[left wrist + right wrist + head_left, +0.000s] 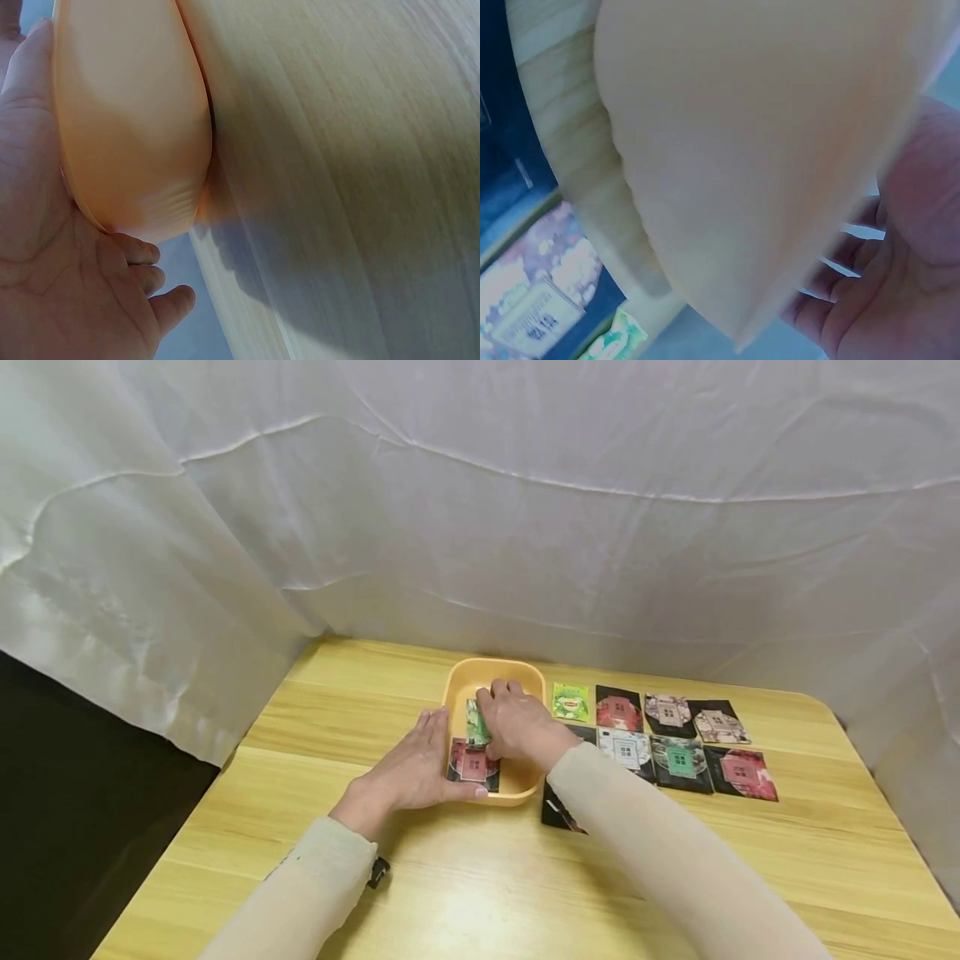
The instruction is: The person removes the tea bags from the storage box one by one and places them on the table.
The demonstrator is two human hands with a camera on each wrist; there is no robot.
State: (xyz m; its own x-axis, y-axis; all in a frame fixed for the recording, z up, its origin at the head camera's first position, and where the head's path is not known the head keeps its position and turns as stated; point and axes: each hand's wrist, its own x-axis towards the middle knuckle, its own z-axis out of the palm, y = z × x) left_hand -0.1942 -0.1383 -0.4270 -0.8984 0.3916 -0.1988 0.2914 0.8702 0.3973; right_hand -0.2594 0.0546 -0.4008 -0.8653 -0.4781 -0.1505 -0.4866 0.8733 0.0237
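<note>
A light orange plastic tray (495,799) stands near the table's far edge. My left hand (408,770) braces its left near corner, fingers straight along the outside and thumb lying over the near rim; the left wrist view shows the palm beside the tray wall (135,112). Inside, a black and red tea sachet (474,766) lies at the near end. My right hand (521,722) reaches into the tray and pinches a green patterned tea sachet (475,725) just beyond the red one. Its right part is hidden under the fingers. The right wrist view shows mainly the tray wall (727,150).
Right of the tray lie several tea sachets in rows: a small yellow-green one (570,702), a red one (619,710), a white one (626,750), a green one (680,763). My right forearm partly covers a dark sachet (558,812). A pale curtain (525,527) hangs behind the table.
</note>
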